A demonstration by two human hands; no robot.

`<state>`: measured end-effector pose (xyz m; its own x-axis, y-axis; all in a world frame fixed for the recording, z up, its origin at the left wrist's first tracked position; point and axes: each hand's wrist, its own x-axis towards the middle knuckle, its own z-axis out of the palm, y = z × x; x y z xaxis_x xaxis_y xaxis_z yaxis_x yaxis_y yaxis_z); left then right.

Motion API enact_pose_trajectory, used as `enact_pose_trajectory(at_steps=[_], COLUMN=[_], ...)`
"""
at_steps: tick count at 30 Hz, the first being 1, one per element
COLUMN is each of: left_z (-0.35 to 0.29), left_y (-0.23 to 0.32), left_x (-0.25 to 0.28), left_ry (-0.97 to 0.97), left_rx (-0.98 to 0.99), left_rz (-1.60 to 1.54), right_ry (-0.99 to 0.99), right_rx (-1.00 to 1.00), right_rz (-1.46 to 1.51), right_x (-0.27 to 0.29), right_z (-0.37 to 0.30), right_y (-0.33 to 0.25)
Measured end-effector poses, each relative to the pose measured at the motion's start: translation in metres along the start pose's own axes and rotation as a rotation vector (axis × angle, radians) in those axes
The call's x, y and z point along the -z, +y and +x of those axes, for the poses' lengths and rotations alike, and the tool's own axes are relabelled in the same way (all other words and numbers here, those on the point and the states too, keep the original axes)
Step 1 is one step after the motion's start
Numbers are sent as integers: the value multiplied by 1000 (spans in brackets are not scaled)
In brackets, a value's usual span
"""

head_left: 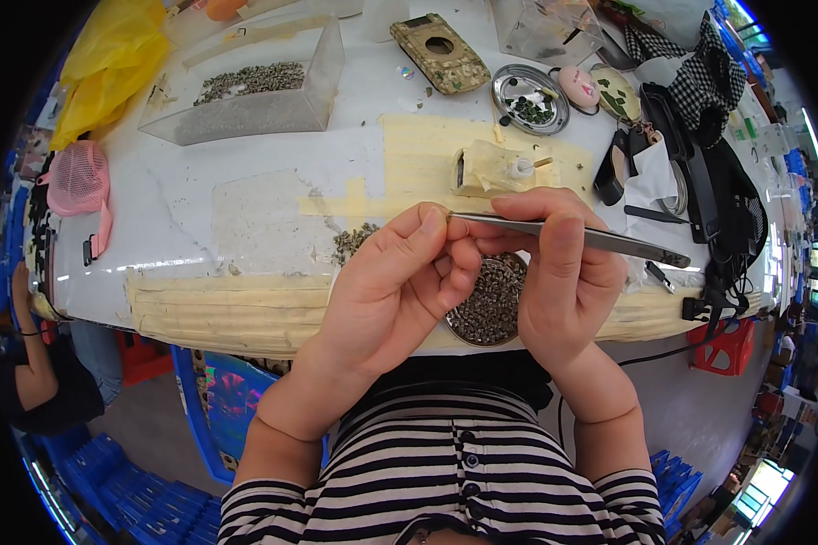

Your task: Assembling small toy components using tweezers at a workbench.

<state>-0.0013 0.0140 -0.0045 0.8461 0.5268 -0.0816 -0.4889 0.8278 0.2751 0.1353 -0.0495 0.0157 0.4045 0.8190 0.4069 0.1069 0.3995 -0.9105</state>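
Steel tweezers (568,234), slim and pointed, lie across the head view at chest height above the near edge of the bench (200,209). Right hand (563,282): fingers pressed together around the middle of the shanks, thumb on the near side, tips aimed toward the person's left. Left hand (400,282): thumb and forefinger pinched together just where the tweezer tips end. Whatever sits between them is too small to make out; likely one small piece of the kind in the dish below.

Round metal dish (493,304), directly under both hands at the bench edge, filled with small grey-brown pieces. Loose scatter of the same pieces (353,240) lies on the bench just left of the hands.

Handling, as judged: tweezers stiff, light and smooth, best held mid-shank as now, since pressure nearer the tips would leave no room to see. The small pieces look light and hard, easily dropped or flicked away, so a gentle pinch suits them.

Further back on the bench:
- clear plastic box (245,91) holding more grey pieces
- second round metal tray (529,98) with dark bits
- camouflage-patterned case (440,53)
- small taped fixture (500,168) with a white knob
- yellow plastic bag (109,64), far left
- pink mesh item (77,182), left edge
- black-and-white checked cloth (691,64), right

Striped shirt (454,472) fills the lower frame.
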Motion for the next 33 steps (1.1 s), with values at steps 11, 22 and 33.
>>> enact_pose_trajectory(at_steps=[11,22,33], left_z=[0,-1,-2], left_y=[0,-1,1], left_x=[1,-2,-5], left_ry=[-17,56,53], left_rx=[0,-26,-6], left_rz=[-2,48,84], right_ry=[2,38,-118], right_rx=[-33,-135,72], right_rz=[21,202,-59], right_x=[0,0,10], right_z=[0,0,3], right_y=[-1,-1,-2])
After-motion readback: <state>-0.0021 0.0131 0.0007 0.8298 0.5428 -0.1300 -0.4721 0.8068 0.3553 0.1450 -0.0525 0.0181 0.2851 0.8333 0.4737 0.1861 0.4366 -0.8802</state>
